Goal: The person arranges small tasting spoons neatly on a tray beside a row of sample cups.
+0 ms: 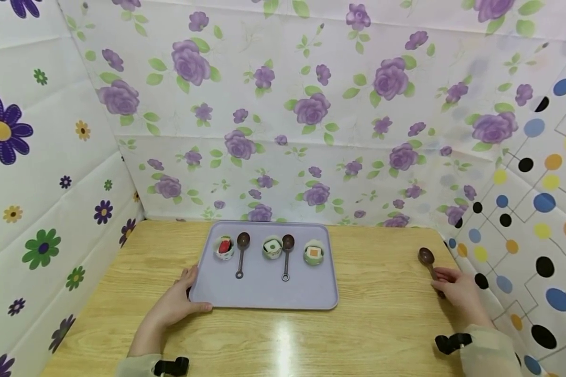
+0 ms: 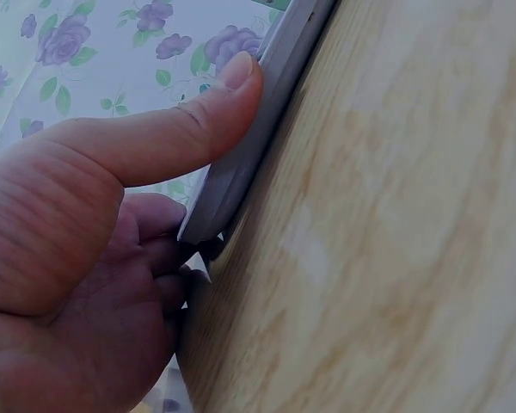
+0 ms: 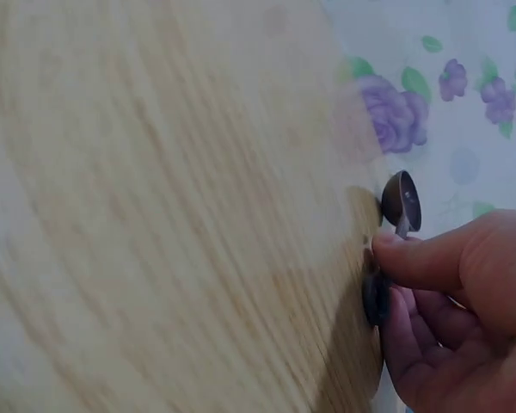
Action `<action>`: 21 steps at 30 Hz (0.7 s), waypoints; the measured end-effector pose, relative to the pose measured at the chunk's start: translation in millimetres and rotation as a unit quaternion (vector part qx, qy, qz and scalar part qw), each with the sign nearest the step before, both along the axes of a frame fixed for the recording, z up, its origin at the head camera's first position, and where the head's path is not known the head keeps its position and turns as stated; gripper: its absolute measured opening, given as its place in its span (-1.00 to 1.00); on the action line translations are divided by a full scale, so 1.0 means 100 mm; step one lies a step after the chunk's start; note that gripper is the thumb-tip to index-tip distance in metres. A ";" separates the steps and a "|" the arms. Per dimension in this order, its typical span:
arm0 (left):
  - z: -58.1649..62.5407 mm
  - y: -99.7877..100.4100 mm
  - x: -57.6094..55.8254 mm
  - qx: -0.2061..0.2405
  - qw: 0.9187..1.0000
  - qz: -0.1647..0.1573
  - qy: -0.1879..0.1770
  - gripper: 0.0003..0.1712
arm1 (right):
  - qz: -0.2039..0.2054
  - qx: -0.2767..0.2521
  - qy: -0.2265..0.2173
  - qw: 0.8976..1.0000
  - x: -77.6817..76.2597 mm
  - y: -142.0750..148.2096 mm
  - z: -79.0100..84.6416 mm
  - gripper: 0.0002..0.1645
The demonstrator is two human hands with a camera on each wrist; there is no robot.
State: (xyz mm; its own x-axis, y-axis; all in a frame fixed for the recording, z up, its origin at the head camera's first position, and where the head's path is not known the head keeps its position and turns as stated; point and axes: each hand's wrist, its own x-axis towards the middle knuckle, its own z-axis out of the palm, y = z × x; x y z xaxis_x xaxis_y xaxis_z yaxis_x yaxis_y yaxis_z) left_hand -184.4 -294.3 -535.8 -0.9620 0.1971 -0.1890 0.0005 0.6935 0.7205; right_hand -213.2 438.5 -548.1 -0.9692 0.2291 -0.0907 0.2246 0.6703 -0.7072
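Observation:
My left hand (image 1: 172,303) grips the front-left corner of a lavender tray (image 1: 264,296), thumb along its front rim and fingers at the left side. In the left wrist view, the fingers curl beneath the tray edge (image 2: 249,146). On the tray stand a small cup with a red piece (image 1: 224,246), one with a white and green piece (image 1: 272,246) and one with a white and orange piece (image 1: 314,253). Two brown measuring spoons (image 1: 243,241) (image 1: 287,243) lie between them. At the far right, my right hand (image 1: 459,294) pinches the handle of another brown measuring spoon (image 1: 426,256).
Bare wooden table (image 1: 382,293) lies between the tray and the right hand. Behind it hangs a floral cloth (image 1: 283,173). Patterned cloths also border the left side (image 1: 61,220) and the right side (image 1: 523,225), the latter close to my right hand.

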 end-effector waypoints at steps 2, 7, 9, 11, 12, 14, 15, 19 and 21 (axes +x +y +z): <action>0.00 0.00 0.00 -0.001 1.000 -0.002 0.001 0.54 | -0.017 0.038 0.008 0.999 0.00 -0.05 0.01 -0.43; 0.02 0.01 0.02 -0.001 1.000 -0.001 0.001 0.55 | -0.057 0.056 -0.004 0.997 -0.01 -0.13 0.08 -0.54; 0.02 0.01 0.01 -0.005 1.000 0.000 -0.001 0.55 | -0.067 0.041 -0.017 0.997 -0.01 -0.13 0.09 -0.54; 0.02 0.02 0.02 -0.009 1.000 0.000 -0.001 0.55 | -0.075 0.031 -0.030 0.996 -0.03 -0.11 0.10 -0.52; 0.02 0.02 0.01 -0.010 1.000 -0.001 0.000 0.55 | -0.077 0.028 -0.035 0.996 -0.04 -0.09 0.10 -0.51; 0.02 0.02 0.00 -0.011 1.000 -0.002 0.002 0.55 | -0.081 0.018 -0.043 0.996 -0.05 -0.07 0.09 -0.49; 0.02 0.03 0.00 -0.011 1.000 -0.002 0.002 0.55 | -0.082 0.012 -0.047 0.995 -0.05 -0.05 0.09 -0.47; 0.02 0.03 0.00 -0.012 1.000 -0.001 0.000 0.55 | -0.074 -0.001 -0.053 0.996 -0.05 -0.01 0.07 -0.43; 0.02 0.03 0.00 -0.013 1.000 0.000 0.000 0.56 | -0.072 -0.005 -0.053 0.996 -0.06 0.00 0.08 -0.43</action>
State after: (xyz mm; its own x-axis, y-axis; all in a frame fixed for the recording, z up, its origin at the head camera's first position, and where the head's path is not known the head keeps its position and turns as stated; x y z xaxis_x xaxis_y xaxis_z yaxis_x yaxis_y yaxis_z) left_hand -184.2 -291.8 -534.1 -0.9617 0.1930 -0.1949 0.0004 0.7115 0.7026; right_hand -218.8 438.3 -540.4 -0.9112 0.3638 -0.1931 0.3914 0.6188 -0.6811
